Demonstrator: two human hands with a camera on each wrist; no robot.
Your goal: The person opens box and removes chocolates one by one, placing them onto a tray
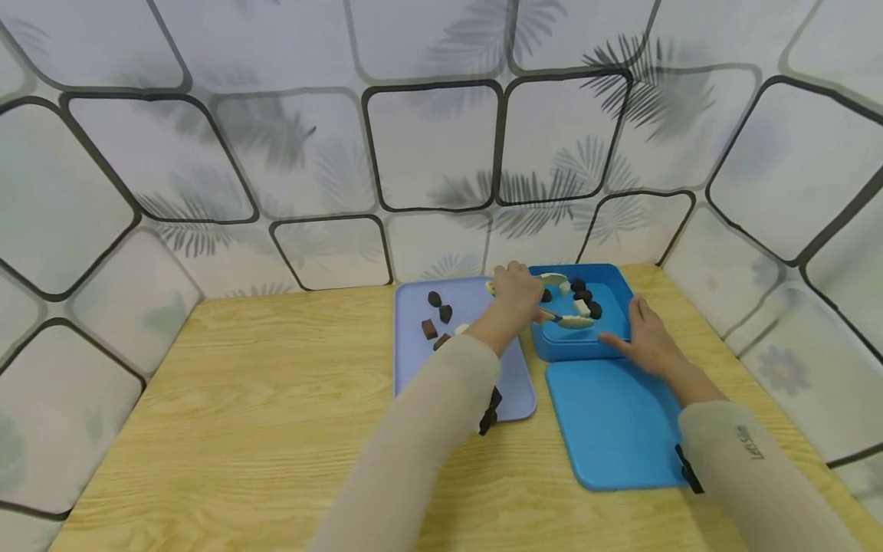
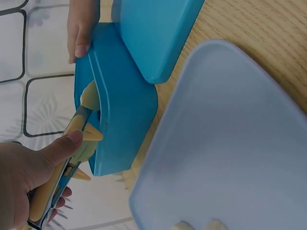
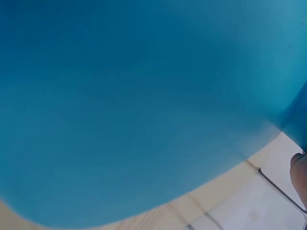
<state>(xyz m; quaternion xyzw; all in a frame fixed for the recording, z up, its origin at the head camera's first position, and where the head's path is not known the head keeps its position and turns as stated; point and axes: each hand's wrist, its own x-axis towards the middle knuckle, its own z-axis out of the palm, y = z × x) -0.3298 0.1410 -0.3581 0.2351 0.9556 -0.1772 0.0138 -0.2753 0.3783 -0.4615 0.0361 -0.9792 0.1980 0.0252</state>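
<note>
On the light wooden table, your right hand lay flat-fingered against the open blue plastic box. Your left hand gripped yellow tongs, tips inside that box among dark and pale pieces.

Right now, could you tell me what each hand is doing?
Left hand: grips tongs.
Right hand: open, fingers resting on the blue box.

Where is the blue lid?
In the head view the lid lies flat on the table, right of the tray, just in front of the blue box that the right hand steadies.
</note>
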